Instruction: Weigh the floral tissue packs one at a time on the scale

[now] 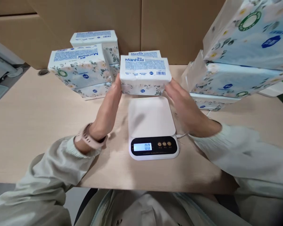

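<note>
A white and blue floral tissue pack (145,73) is gripped between my two hands, just beyond a white digital scale (152,116). My left hand (109,105) presses its left end, fingers mostly hidden along the side. At the opposite end, my right hand (182,102) holds it the same way. Behind this pack, the top of another tissue pack (145,54) shows. The scale's platform bears nothing, and its lit display (142,147) reads 0.0.
Stacked tissue packs (85,67) stand on the left of the wooden table (37,131). A taller pile of larger tissue packs (245,75) rises on the right. Cardboard boxes (167,31) form a wall at the back. A white cable (181,135) leaves the scale's right side.
</note>
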Motion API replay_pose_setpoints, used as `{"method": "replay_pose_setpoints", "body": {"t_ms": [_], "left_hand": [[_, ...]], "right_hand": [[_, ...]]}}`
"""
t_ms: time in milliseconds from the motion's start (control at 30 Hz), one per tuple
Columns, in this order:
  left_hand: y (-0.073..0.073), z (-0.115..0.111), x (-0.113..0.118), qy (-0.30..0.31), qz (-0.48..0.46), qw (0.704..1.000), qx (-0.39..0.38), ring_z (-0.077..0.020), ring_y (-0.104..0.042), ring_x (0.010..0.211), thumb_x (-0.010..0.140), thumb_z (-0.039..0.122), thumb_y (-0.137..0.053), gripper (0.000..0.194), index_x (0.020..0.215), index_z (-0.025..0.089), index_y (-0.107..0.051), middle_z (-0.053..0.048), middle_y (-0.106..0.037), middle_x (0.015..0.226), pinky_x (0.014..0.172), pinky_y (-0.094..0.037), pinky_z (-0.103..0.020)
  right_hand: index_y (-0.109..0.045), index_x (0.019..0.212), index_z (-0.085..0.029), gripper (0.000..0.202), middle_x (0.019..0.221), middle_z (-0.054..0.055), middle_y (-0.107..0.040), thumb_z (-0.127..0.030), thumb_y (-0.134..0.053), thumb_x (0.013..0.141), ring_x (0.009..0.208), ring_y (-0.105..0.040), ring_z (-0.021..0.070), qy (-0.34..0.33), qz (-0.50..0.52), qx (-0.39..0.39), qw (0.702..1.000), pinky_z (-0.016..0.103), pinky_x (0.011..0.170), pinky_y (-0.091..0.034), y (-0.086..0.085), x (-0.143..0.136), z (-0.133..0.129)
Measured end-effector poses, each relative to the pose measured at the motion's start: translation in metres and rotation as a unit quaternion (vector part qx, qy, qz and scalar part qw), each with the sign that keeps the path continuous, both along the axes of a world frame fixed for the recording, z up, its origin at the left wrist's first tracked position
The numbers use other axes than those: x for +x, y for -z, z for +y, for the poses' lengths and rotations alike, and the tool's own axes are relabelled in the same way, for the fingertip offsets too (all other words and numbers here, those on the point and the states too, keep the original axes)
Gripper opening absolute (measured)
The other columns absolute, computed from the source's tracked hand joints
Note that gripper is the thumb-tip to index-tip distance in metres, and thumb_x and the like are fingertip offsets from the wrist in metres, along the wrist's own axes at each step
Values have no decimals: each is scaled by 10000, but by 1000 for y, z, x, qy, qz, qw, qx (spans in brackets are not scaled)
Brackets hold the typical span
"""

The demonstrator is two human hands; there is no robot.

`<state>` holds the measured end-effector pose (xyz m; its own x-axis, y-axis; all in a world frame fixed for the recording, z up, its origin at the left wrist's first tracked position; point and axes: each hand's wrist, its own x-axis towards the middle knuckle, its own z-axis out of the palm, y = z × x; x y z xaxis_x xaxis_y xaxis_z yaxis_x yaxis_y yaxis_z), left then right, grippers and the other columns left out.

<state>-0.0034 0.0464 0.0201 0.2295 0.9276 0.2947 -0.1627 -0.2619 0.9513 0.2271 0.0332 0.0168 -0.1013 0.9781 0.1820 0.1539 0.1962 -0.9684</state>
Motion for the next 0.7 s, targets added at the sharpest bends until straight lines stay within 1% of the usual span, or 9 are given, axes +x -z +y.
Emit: {"method": "replay_pose_setpoints", "body": {"t_ms": [67,133,200,267,333,433,567,633,700], "left_hand": [[-12,-31,-7,34,41,999,10,-228,-54,1730,1015,719,-506,624,1516,363,-615,107,-381,1749,1455,-68,-437],[-13,-58,-14,51,75,996,21,-228,-18,1732,1078,674,-394,643,1627,356,-493,122,-261,1799,1456,-64,-428],[-5,-80,-21,52,97,994,21,-260,-35,1732,1099,649,-353,664,1692,351,-388,115,-177,1823,1454,-96,-454],[9,-94,-27,56,110,992,4,-283,-55,1730,1105,625,-366,687,1731,352,-290,103,-138,1831,1451,-119,-484],[22,-100,-33,63,118,991,-10,-290,-82,1727,1105,588,-413,706,1745,353,-230,91,-144,1831,1448,-131,-501],[33,-101,-38,59,116,991,-13,-300,-96,1724,1100,576,-444,710,1742,351,-242,83,-170,1827,1448,-122,-514],[36,-94,-38,39,90,995,-19,-283,-70,1728,1106,589,-412,674,1729,372,-277,105,-168,1824,1448,-96,-501],[36,-92,-36,35,62,997,-30,-280,-80,1727,1106,591,-399,648,1714,381,-320,111,-197,1817,1446,-95,-503],[36,-90,-35,35,38,998,-45,-284,-89,1726,1098,599,-407,640,1697,375,-369,106,-234,1809,1444,-94,-505]], "right_hand": [[-522,1567,-372,480,1682,-46,-536,-475,-492,1099,1616,-448,254,-13,-48,23,998,535,1323,-432,-19,6,-35],[-462,1616,-391,519,1707,-54,-501,-467,-493,1103,1643,-400,266,-17,-104,58,993,523,1329,-433,-26,14,-64],[-383,1667,-391,581,1731,-48,-466,-451,-500,1101,1657,-371,268,-19,-140,76,987,516,1338,-427,-25,20,-85],[-321,1696,-389,638,1757,-43,-420,-432,-519,1092,1669,-344,267,-21,-157,74,985,514,1351,-407,-17,24,-98],[-290,1705,-394,666,1769,-42,-397,-411,-532,1085,1670,-340,269,-19,-164,69,984,532,1357,-394,-7,26,-103],[-310,1698,-395,636,1742,-32,-449,-378,-503,1092,1632,-420,272,-5,-156,96,983,560,1340,-413,13,29,-103],[-446,1649,-364,579,1677,-17,-543,-355,-513,1074,1549,-531,267,68,-103,161,979,514,1332,-427,41,34,-100],[-500,1617,-371,546,1646,-26,-579,-336,-515,1072,1528,-553,264,90,-72,173,978,517,1334,-422,50,37,-98],[-540,1586,-384,508,1609,-34,-618,-344,-498,1081,1510,-572,268,103,-46,179,977,546,1333,-416,54,38,-96]]}}
